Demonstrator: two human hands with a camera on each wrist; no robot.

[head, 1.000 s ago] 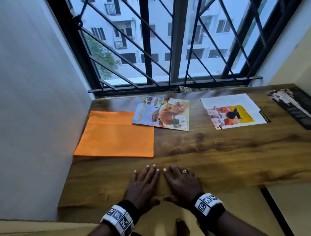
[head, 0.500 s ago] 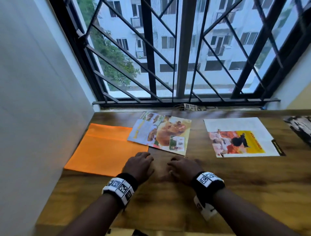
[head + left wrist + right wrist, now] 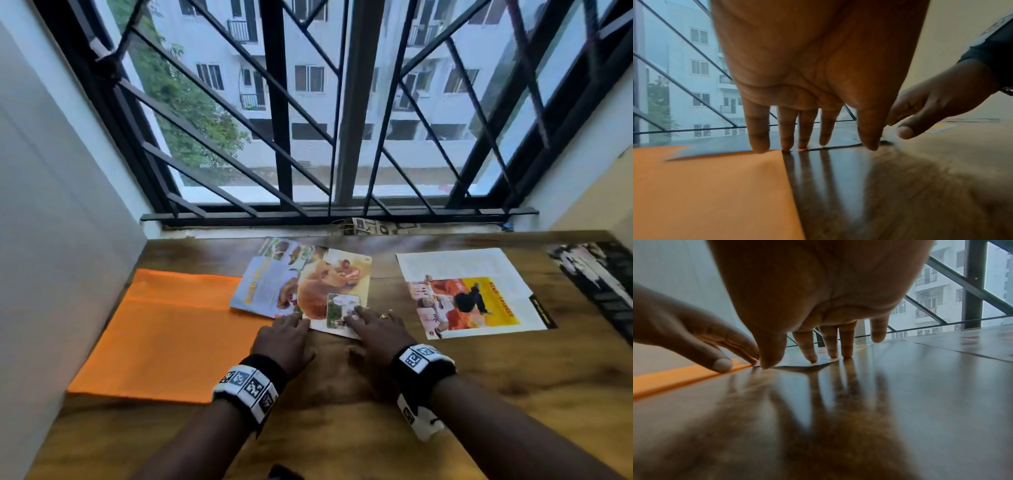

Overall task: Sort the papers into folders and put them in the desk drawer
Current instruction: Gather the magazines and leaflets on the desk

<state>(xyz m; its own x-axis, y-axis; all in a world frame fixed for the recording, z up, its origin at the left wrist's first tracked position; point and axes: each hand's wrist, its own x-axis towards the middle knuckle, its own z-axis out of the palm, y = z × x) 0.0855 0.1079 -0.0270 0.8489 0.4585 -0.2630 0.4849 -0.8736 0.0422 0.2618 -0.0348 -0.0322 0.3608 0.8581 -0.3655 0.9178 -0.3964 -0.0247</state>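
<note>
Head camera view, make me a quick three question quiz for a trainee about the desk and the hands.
1. True or false: the orange folder lies left of the dog magazine page.
2. Which hand's fingers rest on the small photo at the page's near corner? A left hand B right hand
3. Fill in: the page with the yellow panel lies to the ____ of both hands.

Key: 1 true; 2 B; 3 right.

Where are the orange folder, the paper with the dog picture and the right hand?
orange folder (image 3: 164, 329): head view, middle of its flat cover.
paper with the dog picture (image 3: 322, 284): head view, on the brown dog.
right hand (image 3: 376, 329): head view, back of the hand.
</note>
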